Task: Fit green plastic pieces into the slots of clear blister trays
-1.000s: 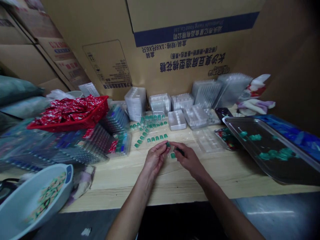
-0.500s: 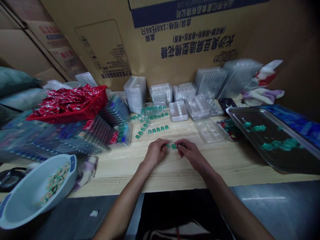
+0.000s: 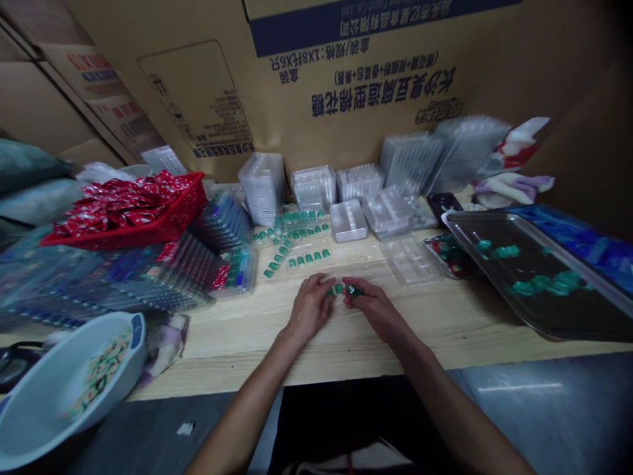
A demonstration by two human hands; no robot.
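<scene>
My left hand [image 3: 311,307] and my right hand [image 3: 373,307] rest close together on the wooden table [image 3: 237,349], fingertips almost meeting. Between them lie small green pieces [image 3: 339,288] on a transparent plastic sheet. My right fingertips pinch a shiny green piece [image 3: 354,290]. My left fingertips press against the nearest green piece, and I cannot tell if they grip it. Just beyond my hands, neat rows of similar green pieces [image 3: 307,259] sit on transparent plastic trays [image 3: 301,227].
A steel tray [image 3: 524,270] with green pieces stands at right. Stacks of transparent trays [image 3: 263,188] line the cardboard box [image 3: 346,86]. At left are a red basket [image 3: 168,221] of red packets and a pale blue bowl [image 3: 74,389].
My hands have drawn closer together, and the small green pieces now sit between them. The view has tilted and shifted slightly.
</scene>
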